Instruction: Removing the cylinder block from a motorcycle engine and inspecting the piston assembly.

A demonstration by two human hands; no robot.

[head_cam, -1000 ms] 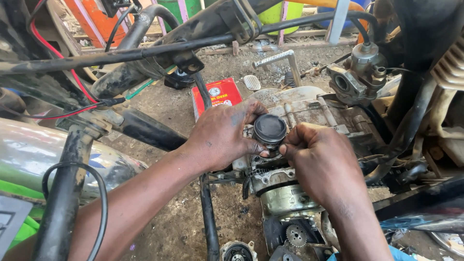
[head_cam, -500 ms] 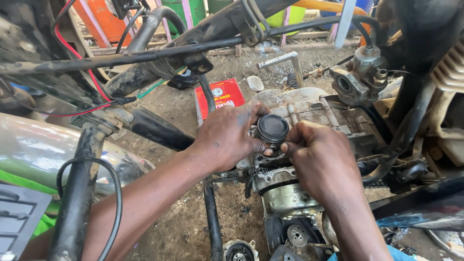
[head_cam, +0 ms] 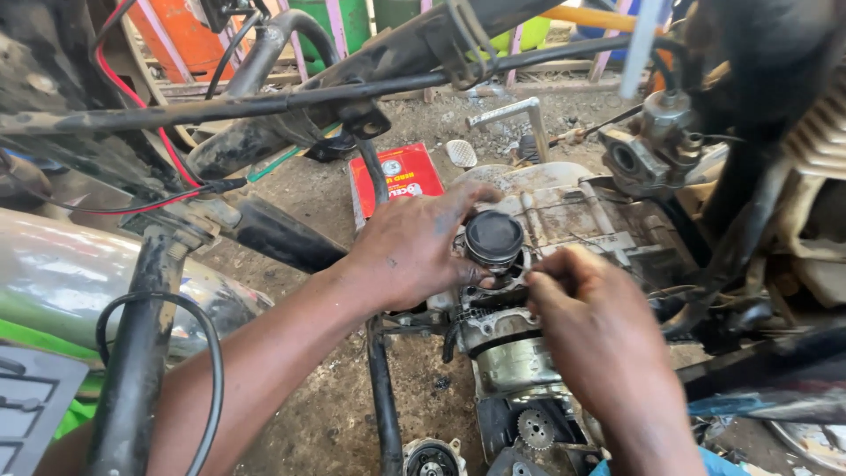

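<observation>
Left hand grips piston on engine; right hand pinches at piston base, grasped item unclear.

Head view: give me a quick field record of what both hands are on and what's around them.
Setting: open motorcycle engine on a dirt floor, dark frame tubes overhead
Left hand: wrapped round the left side of the dark round piston, thumb against it
Right hand: fingertips pinched at the base of the piston, on its right
Piston: stands upright on the crankcase, crown up
Nearby: red box on the ground behind, carburettor to the right, small gear exposed lower down
Unclear: what the right fingers pinch
</observation>
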